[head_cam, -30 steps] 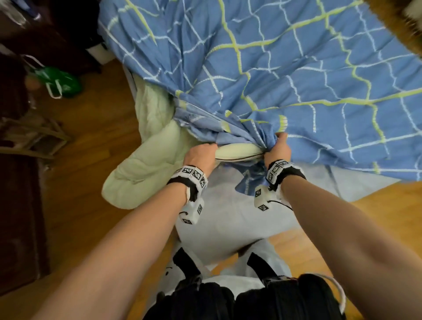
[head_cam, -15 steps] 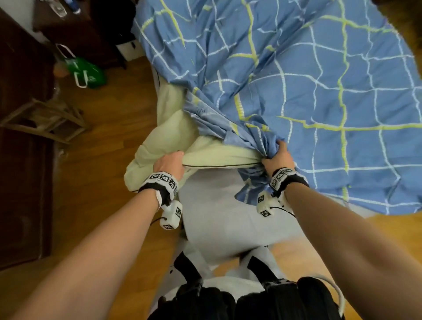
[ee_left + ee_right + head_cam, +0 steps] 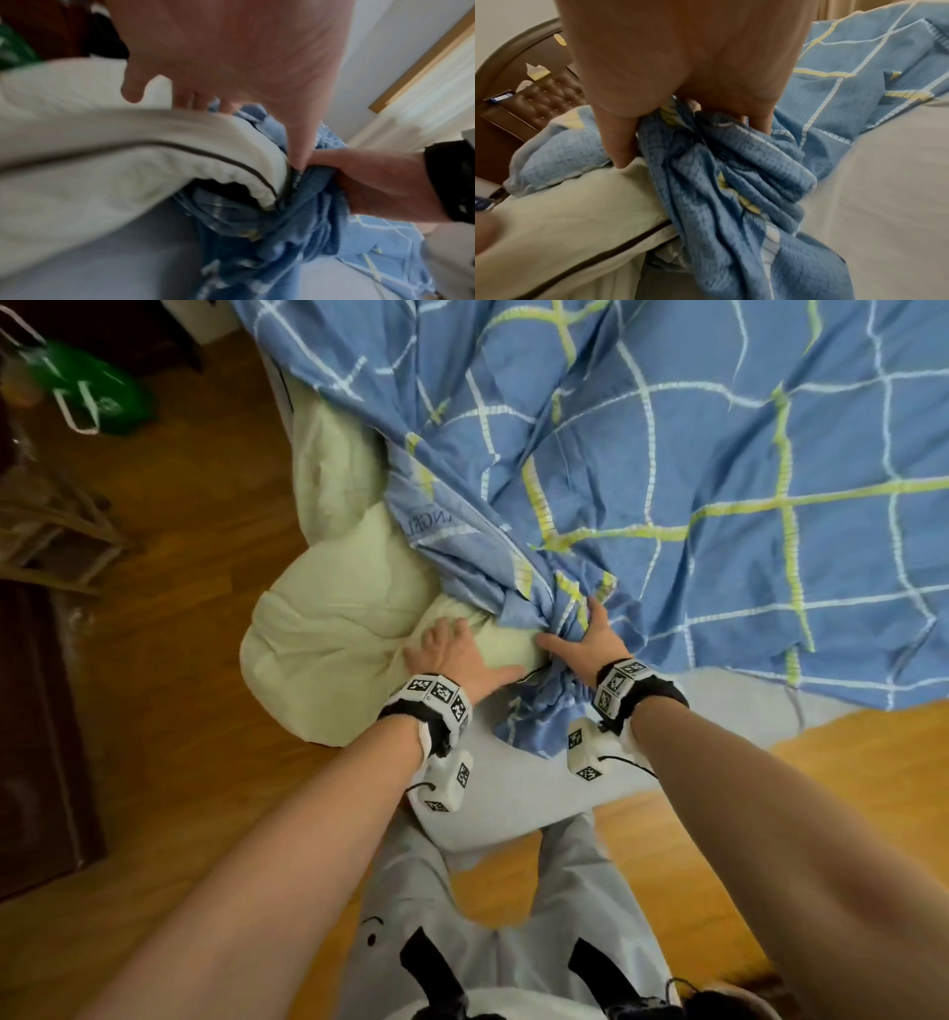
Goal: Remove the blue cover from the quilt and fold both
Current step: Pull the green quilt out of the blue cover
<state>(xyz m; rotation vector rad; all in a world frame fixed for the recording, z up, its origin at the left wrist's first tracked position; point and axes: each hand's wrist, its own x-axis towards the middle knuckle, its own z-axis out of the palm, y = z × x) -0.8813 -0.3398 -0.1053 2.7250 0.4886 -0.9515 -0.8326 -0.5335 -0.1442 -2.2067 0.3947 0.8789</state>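
The blue checked cover (image 3: 667, 454) lies spread over the bed, its open end bunched up at the near edge. My right hand (image 3: 585, 634) grips that bunch; in the right wrist view its fingers (image 3: 618, 142) curl into the gathered blue cloth (image 3: 731, 172). The cream quilt (image 3: 334, 649) bulges out of the opening to the left and hangs off the bed corner. Over the quilt, just beside the opening, my left hand (image 3: 452, 649) rests with its fingers spread. In the left wrist view the quilt's dark-piped edge (image 3: 180, 148) runs under that hand (image 3: 231, 60).
A grey sheet (image 3: 513, 803) covers the bed corner in front of my legs. Wooden floor (image 3: 179, 660) lies to the left and right. A green bag (image 3: 87, 387), a wooden rack (image 3: 51, 531) and a dark cabinet (image 3: 31, 737) stand at the left. A brown padded headboard (image 3: 539, 91) shows behind.
My left hand pulled the quilt out leftward, then let go and came back right to the cover's opening. More quilt is out. The right hand kept its grip on the cover.
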